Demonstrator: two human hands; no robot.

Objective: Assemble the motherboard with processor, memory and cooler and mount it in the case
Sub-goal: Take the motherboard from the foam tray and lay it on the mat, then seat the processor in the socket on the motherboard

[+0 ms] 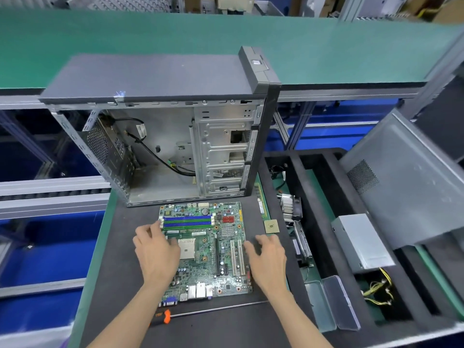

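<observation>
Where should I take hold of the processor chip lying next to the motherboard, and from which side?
Pinch the processor by two opposite bare edges, coming straight down from above. It is a thin flat square lying on the mat, so only its rim offers a hold. The right hand, just in front of it, seems the handier one.

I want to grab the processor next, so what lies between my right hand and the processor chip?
In the head view, only bare dark mat separates the right hand from the processor chip, just beyond its fingertips.
</observation>
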